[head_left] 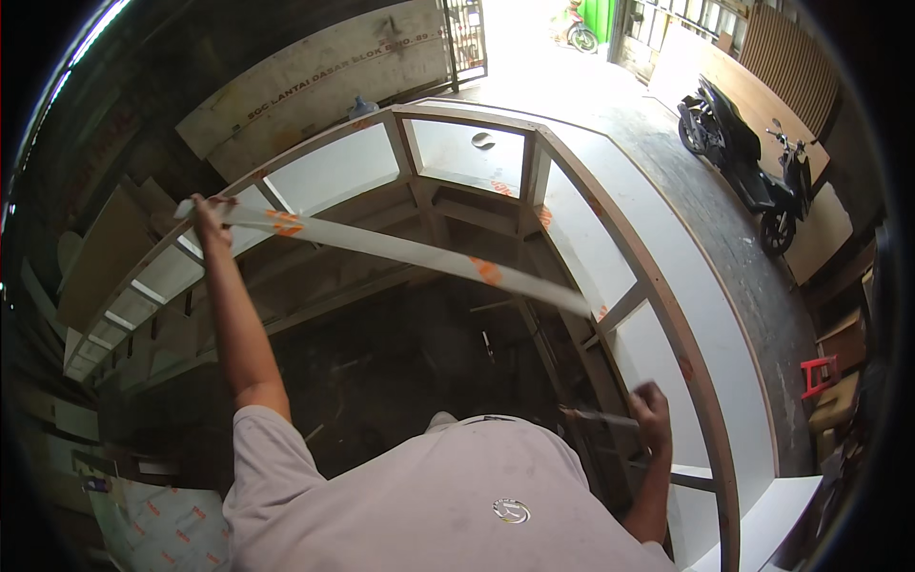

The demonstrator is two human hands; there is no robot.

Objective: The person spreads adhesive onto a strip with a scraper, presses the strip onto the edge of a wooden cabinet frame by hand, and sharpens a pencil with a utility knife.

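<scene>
My left hand (pixel 212 224) is raised at the left and closed around one end of a long, pale, flat strip (pixel 391 246) with orange printed marks. The strip slopes down to the right across the middle, its far end close to the right side of a curved wooden frame (pixel 658 296); whether they touch I cannot tell. My right hand (pixel 651 412), low at the right beside that frame, is closed on a slim greyish tool (pixel 602 418) pointing left. Motion blurs the tool, so its kind is unclear. White panels (pixel 334 176) line the frame's outer side.
Dark floor lies inside the frame, with scraps on it. Beyond the right side stand a black motorcycle (pixel 739 153) and a red stool (pixel 818 376). A blue water jug (pixel 362 108) sits behind the frame. Printed sheeting (pixel 172 534) lies at lower left.
</scene>
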